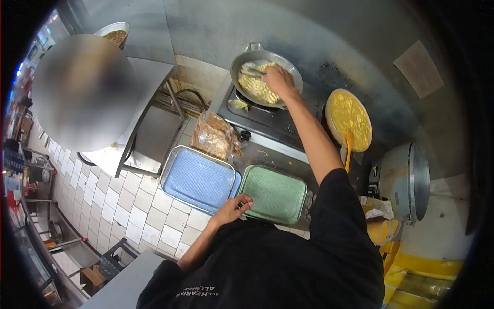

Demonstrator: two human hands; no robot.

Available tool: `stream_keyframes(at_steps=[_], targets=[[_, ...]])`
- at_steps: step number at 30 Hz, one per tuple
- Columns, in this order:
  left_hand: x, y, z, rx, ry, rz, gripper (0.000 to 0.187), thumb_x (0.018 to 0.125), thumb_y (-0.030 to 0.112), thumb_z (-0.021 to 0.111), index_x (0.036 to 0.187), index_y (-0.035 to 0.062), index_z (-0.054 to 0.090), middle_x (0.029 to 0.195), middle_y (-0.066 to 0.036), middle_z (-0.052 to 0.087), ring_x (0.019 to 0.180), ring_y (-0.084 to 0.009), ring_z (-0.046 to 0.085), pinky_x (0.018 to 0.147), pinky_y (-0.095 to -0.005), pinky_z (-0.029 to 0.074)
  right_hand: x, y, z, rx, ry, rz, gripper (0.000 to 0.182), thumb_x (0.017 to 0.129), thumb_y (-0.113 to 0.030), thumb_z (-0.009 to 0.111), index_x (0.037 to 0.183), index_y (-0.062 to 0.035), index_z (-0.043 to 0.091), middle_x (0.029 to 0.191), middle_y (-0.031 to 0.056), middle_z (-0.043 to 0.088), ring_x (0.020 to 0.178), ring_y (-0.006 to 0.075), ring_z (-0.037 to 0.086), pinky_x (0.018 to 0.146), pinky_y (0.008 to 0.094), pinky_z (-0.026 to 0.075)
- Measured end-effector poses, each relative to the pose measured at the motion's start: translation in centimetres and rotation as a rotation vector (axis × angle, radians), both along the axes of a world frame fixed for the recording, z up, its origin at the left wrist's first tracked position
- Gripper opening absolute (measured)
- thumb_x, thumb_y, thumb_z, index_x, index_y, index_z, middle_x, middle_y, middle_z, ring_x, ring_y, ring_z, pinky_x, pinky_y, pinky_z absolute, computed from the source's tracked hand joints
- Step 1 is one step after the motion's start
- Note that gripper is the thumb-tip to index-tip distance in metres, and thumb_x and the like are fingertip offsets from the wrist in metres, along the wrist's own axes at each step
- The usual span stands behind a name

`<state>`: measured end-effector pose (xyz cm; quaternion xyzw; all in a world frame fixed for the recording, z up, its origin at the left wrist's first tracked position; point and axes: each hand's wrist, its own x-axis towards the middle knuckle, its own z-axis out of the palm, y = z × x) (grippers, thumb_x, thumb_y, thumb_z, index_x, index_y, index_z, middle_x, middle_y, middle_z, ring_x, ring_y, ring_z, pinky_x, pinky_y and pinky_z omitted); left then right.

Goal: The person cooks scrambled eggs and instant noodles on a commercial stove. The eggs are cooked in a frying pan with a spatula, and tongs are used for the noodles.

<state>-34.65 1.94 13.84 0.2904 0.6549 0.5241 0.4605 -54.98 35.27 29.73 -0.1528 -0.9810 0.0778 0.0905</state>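
Observation:
My right hand (279, 82) reaches into a wide metal pan (294, 67) on the stove. Its fingers are closed on a greyish, elongated thing (252, 70) that I cannot make out. Pale yellow food pieces (260, 90) lie in the pan under and beside the hand. Low in front of my body, my left hand (232, 209) is at the near left corner of a green basket tray (272, 188). Its fingers are loosely bent and apart, with nothing visible in them. A blue-lined wire basket (198, 177) sits left of the green one.
Right of the stove (267, 121) stands a bowl of yellow mixture (350, 116) with an orange spatula (350, 149) in it. A plastic bag of brown food (212, 138) lies beyond the blue basket. A large metal pot (406, 180) is at far right. Another person (85, 92), blurred, is at left.

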Motion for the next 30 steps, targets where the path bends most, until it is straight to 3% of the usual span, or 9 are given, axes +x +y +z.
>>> stream_keyframes(at_steps=[3,4,11,13,16,23,26,28,30], targets=[[0.1,-0.5,-0.1,0.023,-0.031,0.122,0.028,0.096,0.028,0.059,0.104,0.0012,0.061,0.089,-0.008,0.065,0.076,-0.0185,0.061,0.07,-0.0318,0.048,-2.7,0.3,-0.8,0.107,-0.217,-0.072,0.026,0.085,-0.01,0.058,0.105,0.0027,0.068,0.109,0.0214,0.066,0.103,0.0375,0.064,0.089,0.0453,0.049],[0.0,-0.7,-0.4,0.016,-0.046,0.136,0.028,0.097,0.028,0.059,0.104,0.0013,0.061,0.088,-0.007,0.064,0.076,-0.0179,0.061,0.071,-0.0321,0.049,-2.6,0.5,-0.4,0.172,-0.116,0.008,0.025,0.082,-0.004,0.054,0.1,0.0062,0.068,0.104,0.0246,0.067,0.101,0.0382,0.065,0.088,0.0462,0.05],[-1.3,-1.2,-1.4,-0.001,-0.076,0.17,0.028,0.097,0.029,0.059,0.104,0.0022,0.062,0.084,-0.006,0.064,0.075,-0.0163,0.059,0.071,-0.0315,0.048,-0.7,1.1,4.1,0.319,-0.142,0.083,0.02,0.08,-0.004,0.061,0.097,0.0,0.07,0.102,0.0232,0.068,0.101,0.0377,0.064,0.087,0.0461,0.049],[-1.9,-1.0,-1.4,0.0,-0.069,0.181,0.029,0.096,0.03,0.059,0.104,0.0021,0.062,0.084,-0.007,0.064,0.075,-0.0169,0.059,0.071,-0.0318,0.048,0.0,0.4,4.5,0.231,0.026,0.192,0.016,0.08,-0.001,0.055,0.083,0.0052,0.07,0.094,0.0233,0.069,0.093,0.0373,0.067,0.079,0.045,0.051],[-2.7,-0.6,-0.8,-0.025,-0.006,0.115,0.026,0.098,0.027,0.058,0.106,0.0028,0.061,0.088,-0.005,0.065,0.079,-0.0138,0.059,0.072,-0.0298,0.048,-1.5,2.0,1.1,0.305,-0.238,0.2,0.015,0.076,-0.001,0.059,0.085,0.0054,0.07,0.093,0.0251,0.068,0.091,0.0377,0.067,0.079,0.0449,0.05],[-2.8,-0.6,0.0,0.005,0.006,0.202,0.03,0.096,0.031,0.059,0.103,0.0019,0.061,0.086,-0.007,0.065,0.074,-0.0177,0.059,0.07,-0.0327,0.048,0.1,1.0,3.5,0.307,-0.031,0.08,0.016,0.077,-0.001,0.058,0.085,0.0072,0.069,0.092,0.0268,0.067,0.092,0.0389,0.067,0.08,0.0455,0.05],[-2.3,-0.6,0.1,-0.03,-0.005,0.185,0.029,0.096,0.031,0.059,0.103,0.002,0.061,0.086,-0.007,0.065,0.074,-0.0177,0.06,0.071,-0.0328,0.048,0.3,0.6,2.4,0.159,-0.013,0.243,0.019,0.079,0.0,0.053,0.086,0.0072,0.069,0.093,0.0267,0.067,0.091,0.039,0.067,0.08,0.0469,0.05],[-2.2,-0.5,0.2,-0.032,0.011,0.165,0.029,0.096,0.03,0.059,0.103,0.0022,0.061,0.086,-0.007,0.065,0.074,-0.0176,0.06,0.071,-0.0327,0.048,-1.5,1.9,-0.3,0.286,-0.212,0.141,0.019,0.077,-0.01,0.066,0.095,-0.0074,0.072,0.096,0.0196,0.069,0.096,0.0369,0.065,0.084,0.0452,0.049],[-2.1,-0.5,0.6,-0.015,0.025,0.17,0.029,0.096,0.03,0.06,0.103,0.0023,0.061,0.085,-0.008,0.065,0.074,-0.0182,0.06,0.071,-0.0332,0.049,-1.5,3.3,-0.3,0.308,-0.186,0.103,0.021,0.078,-0.013,0.067,0.097,-0.009,0.072,0.098,0.0173,0.069,0.097,0.0363,0.065,0.085,0.0446,0.049]])
